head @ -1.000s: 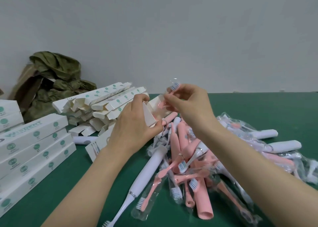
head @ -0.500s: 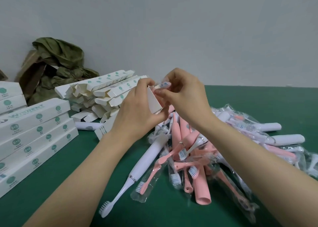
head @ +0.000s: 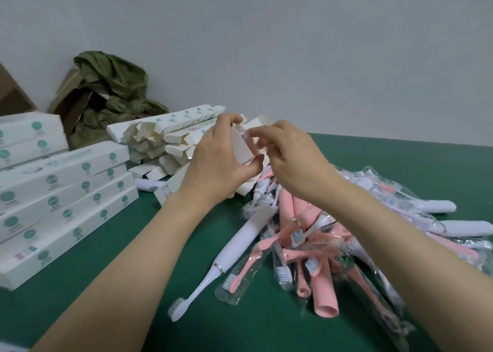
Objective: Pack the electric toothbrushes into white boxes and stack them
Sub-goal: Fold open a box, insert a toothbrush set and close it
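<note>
My left hand [head: 213, 162] grips the open end of a long white box [head: 241, 151], thumb under it and fingers over the top. My right hand [head: 289, 154] sits right at that opening with curled fingertips pinching a bagged brush head [head: 249, 138], which is mostly hidden. Below the hands lies a heap of pink and white toothbrushes [head: 301, 234] and bagged brush heads. One white toothbrush [head: 234, 253] lies by itself, bristles toward me. Packed white boxes [head: 64, 199] are stacked at the left.
A heap of unfilled open white boxes [head: 165, 138] lies behind my left hand. A brown carton with crumpled green plastic [head: 112, 95] stands against the wall at the back left. The green table [head: 400, 165] stretches away to the right.
The brush head in my right hand has come down from above the box to its opening. Both hands have drawn together at the box end; the camera tilted up.
</note>
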### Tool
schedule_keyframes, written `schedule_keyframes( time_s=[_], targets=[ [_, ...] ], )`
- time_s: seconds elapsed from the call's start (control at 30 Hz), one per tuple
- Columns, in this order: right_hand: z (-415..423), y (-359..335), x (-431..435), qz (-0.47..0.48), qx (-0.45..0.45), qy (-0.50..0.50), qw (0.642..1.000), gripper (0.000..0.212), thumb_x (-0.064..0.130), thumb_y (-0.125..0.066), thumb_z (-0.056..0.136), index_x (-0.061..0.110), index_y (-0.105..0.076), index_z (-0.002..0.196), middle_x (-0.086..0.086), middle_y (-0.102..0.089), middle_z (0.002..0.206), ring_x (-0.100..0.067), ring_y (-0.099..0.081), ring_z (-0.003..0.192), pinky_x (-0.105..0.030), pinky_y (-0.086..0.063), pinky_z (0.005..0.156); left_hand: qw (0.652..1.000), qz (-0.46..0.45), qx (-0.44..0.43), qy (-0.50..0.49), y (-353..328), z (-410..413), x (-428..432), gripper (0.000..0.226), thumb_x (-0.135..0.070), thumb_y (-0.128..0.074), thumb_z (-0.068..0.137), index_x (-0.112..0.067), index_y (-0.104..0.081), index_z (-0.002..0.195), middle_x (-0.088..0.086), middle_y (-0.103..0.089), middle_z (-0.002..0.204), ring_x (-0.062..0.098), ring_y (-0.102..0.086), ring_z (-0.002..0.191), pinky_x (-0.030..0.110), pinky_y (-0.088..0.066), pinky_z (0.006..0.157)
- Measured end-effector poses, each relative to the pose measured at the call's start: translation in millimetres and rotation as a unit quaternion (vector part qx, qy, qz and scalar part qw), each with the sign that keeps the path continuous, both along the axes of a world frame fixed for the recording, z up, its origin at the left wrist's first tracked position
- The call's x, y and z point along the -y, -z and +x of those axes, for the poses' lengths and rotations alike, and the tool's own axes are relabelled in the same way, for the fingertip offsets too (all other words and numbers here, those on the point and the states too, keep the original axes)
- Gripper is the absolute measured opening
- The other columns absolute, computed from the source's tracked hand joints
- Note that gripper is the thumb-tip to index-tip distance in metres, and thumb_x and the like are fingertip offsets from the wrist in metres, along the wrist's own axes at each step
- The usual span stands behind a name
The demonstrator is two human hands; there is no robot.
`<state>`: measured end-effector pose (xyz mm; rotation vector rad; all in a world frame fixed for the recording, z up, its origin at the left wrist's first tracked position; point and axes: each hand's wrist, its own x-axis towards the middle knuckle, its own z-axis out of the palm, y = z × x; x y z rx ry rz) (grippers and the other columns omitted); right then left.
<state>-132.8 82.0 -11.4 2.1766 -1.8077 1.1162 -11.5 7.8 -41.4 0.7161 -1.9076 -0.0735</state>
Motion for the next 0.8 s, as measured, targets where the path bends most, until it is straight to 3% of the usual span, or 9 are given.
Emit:
schedule_keyframes(
  time_s=[0.1,0.17,0.3,0.4,0.47,0.57,0.63,0.73,0.8],
  targets=[
    [-10,4,-7,0.045,-0.159,0.013,0.986,0.067,-0.009,-0.034,0.087,0.026,-0.038,0.144,-0.003,-0.032,0.106,-0.017,-0.029,0.094,-0.027,-0.035,0.08,1.0,0.009,0.003,0.003,1,4,2,0.062,-0.028,-0.077,0.07,-0.009,-0.046,0.12,-0.003,-0.055,0.109,0.021,-0.055,0.097,0.023,-0.036,0.074],
    [-12,4,-9,0.042,-0.223,0.035,0.973,0.071,-0.01,-0.036,0.083,0.025,-0.037,0.144,-0.003,-0.032,0.104,-0.015,-0.022,0.091,-0.036,-0.039,0.077,1.0,0.01,0.02,0.015,5,5,2,0.063,-0.028,-0.077,0.069,-0.009,-0.046,0.12,-0.004,-0.054,0.109,0.021,-0.054,0.099,0.019,-0.032,0.074],
    [-6,8,-5,0.04,-0.267,0.018,0.963,0.038,0.0,-0.042,0.081,0.013,-0.054,0.115,0.0,-0.038,0.096,-0.018,-0.032,0.088,-0.034,-0.035,0.064,0.998,0.016,0.063,0.021,13,3,4,0.071,-0.032,-0.078,0.068,-0.008,-0.044,0.125,0.003,-0.056,0.119,0.023,-0.052,0.106,0.017,-0.027,0.072],
    [-6,16,1,0.114,-0.218,-0.001,0.969,0.038,0.0,-0.043,0.082,0.012,-0.054,0.117,-0.001,-0.043,0.097,-0.022,-0.041,0.097,-0.039,-0.042,0.076,0.993,0.034,0.109,0.015,19,4,8,0.074,-0.033,-0.077,0.071,-0.011,-0.041,0.131,0.005,-0.055,0.124,0.023,-0.049,0.113,0.02,-0.031,0.079],
    [-9,21,1,0.099,-0.147,-0.005,0.984,0.044,0.0,-0.045,0.084,0.015,-0.054,0.124,-0.001,-0.051,0.102,-0.019,-0.044,0.097,-0.033,-0.041,0.083,0.994,0.028,0.11,0.007,19,5,8,0.072,-0.034,-0.076,0.072,-0.01,-0.041,0.131,0.005,-0.055,0.124,0.022,-0.049,0.113,0.02,-0.031,0.079],
    [-5,18,-16,-0.018,-0.027,-0.008,0.999,0.027,0.007,-0.051,0.083,0.021,-0.06,0.104,0.009,-0.058,0.084,-0.006,-0.049,0.076,-0.013,-0.035,0.066,0.998,0.014,0.063,-0.006,11,8,9,0.069,-0.029,-0.077,0.071,-0.007,-0.044,0.128,0.005,-0.055,0.123,0.024,-0.05,0.112,0.021,-0.031,0.08],
    [4,13,-34,0.002,-0.004,-0.115,0.993,0.018,0.01,-0.054,0.078,0.027,-0.06,0.084,0.014,-0.059,0.072,-0.002,-0.052,0.067,-0.008,-0.036,0.061,0.999,0.012,0.037,-0.011,7,12,11,0.069,-0.028,-0.078,0.071,-0.007,-0.044,0.127,0.005,-0.056,0.122,0.023,-0.051,0.109,0.02,-0.03,0.08],
    [25,19,-54,0.15,-0.149,-0.268,0.94,0.01,0.023,-0.07,0.078,0.023,-0.069,0.088,0.013,-0.064,0.082,0.0,-0.05,0.077,-0.013,-0.04,0.069,0.999,0.003,0.031,-0.017,7,15,11,0.066,-0.027,-0.077,0.071,-0.006,-0.045,0.125,0.004,-0.056,0.119,0.025,-0.052,0.105,0.021,-0.031,0.077],
    [37,33,-53,0.215,-0.285,-0.27,0.894,0.029,0.037,-0.073,0.079,0.024,-0.066,0.104,0.011,-0.062,0.098,-0.001,-0.041,0.088,-0.023,-0.04,0.077,0.999,0.004,0.039,-0.012,9,13,10,0.066,-0.028,-0.076,0.072,-0.007,-0.044,0.126,0.003,-0.055,0.121,0.024,-0.051,0.106,0.021,-0.031,0.077]
  ],
)
